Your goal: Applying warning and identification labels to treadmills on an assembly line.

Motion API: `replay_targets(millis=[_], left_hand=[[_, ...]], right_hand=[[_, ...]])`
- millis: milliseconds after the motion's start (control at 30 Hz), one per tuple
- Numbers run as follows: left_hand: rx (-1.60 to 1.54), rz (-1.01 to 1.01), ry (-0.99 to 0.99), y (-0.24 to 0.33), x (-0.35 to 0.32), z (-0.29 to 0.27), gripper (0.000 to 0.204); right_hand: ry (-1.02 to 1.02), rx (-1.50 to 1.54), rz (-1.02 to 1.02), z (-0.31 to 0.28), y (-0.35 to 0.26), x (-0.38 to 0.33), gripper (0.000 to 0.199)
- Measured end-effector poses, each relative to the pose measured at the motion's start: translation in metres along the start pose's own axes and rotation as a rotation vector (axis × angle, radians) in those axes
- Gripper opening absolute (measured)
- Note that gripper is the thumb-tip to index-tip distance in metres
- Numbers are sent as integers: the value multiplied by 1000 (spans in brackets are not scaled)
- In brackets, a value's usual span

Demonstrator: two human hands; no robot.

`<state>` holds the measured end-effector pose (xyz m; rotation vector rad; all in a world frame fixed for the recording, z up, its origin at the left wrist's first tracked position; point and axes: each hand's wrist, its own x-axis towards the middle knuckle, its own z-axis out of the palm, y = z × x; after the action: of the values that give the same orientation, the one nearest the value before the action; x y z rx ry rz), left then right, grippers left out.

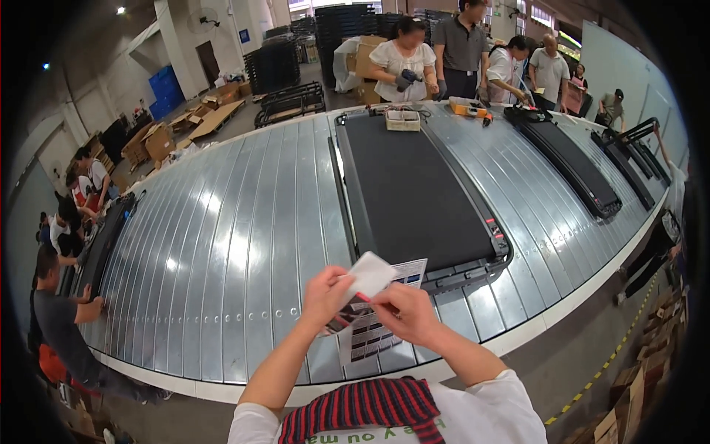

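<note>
Left grip point(325, 294) is closed to a pinch, thumb and fingers having hold of the left side of a small white sheet point(372, 274). Right grip point(407, 314) is also closed, fingers curled, at the lower right of that sheet; it appears to have hold of printed paper point(366, 348), though the exact contact is hidden. A thin red strip point(362, 297) shows at the right fingertips; cannot tell which layer it belongs to.

Position: the white sheet is tilted, raised above the near side of the slatted metal worktop point(237, 214), in front of the person's chest. Presumed reason: both grips can work at one corner in plain sight. The printed paper shows below the right grip and again beyond it, so it likely lies beneath the fingers, carried along while the thumbs stay on the smaller piece.

Nearby: a long black flat machine point(414, 185) lies lengthwise across the worktop, its near end just beyond the papers. Lying flat, it probably leaves its upper face reachable from both sides. A pale tray point(403, 120) rests at its far end, within a co-worker's reach; that co-worker's gloved hand point(404, 80) has a power tool. A second dark machine point(566, 163) lies apart, to the right.
</note>
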<state>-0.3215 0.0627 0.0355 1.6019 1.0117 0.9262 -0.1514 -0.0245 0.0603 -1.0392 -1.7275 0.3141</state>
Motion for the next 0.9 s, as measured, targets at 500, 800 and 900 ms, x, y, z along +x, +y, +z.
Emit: replay_targets(millis=[500, 800, 900], left_hand=[[705, 560, -78, 30, -34, -39, 11], [587, 568, -20, 6, -61, -72, 16], [552, 228, -105, -22, -75, -84, 29]], right_hand=[[-375, -50, 245, 0, 23, 7, 56], [-199, -67, 71, 21, -9, 0, 52], [-183, -74, 68, 29, -24, -1, 50]])
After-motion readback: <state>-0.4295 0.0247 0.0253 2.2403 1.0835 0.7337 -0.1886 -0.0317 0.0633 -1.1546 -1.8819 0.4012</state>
